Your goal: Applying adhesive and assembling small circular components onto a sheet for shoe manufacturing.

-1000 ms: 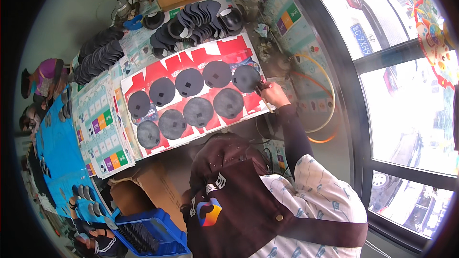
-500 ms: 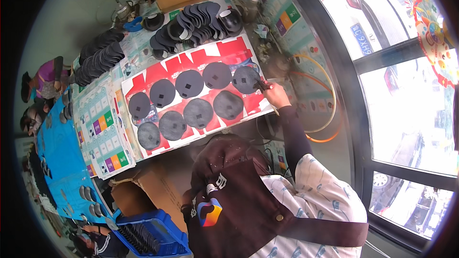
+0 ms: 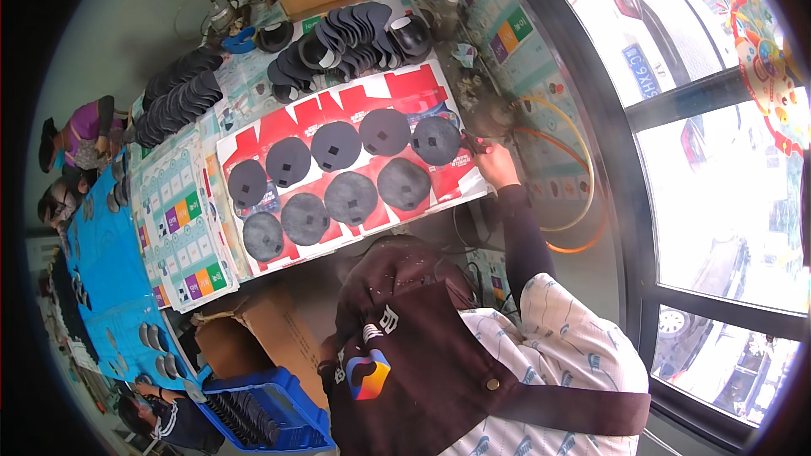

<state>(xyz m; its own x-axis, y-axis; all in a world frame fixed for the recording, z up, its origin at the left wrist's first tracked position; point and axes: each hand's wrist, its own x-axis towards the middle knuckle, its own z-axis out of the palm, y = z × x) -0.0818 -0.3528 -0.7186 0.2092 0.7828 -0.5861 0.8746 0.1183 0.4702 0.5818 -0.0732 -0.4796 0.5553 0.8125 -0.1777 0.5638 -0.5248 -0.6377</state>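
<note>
Head view, left to right: left of the sheet (image 3: 448,189) are a blue table (image 3: 101,262) and then some papers (image 3: 182,203). No left hand shows, so I cannot tell what its fingers do. Nine round black discs (image 3: 305,213) lie on the sheet, five in the back row and four in the front row. All are flat and none is stacked, so the laying out looks done to me. I cannot see if any disc is wet or coated, so I cannot say how many are left to work on. Behind the sheet is a heap of black pads (image 3: 359,21). The last disc (image 3: 439,137) is in the back row, at the sheet's right end. Just right of it are the fingertips of the right hand (image 3: 498,166). They curl nearly closed round a dark tool (image 3: 471,143). I cannot tell if the tool touches that disc. Right of the sheet is a yellow hose (image 3: 590,171).
</note>
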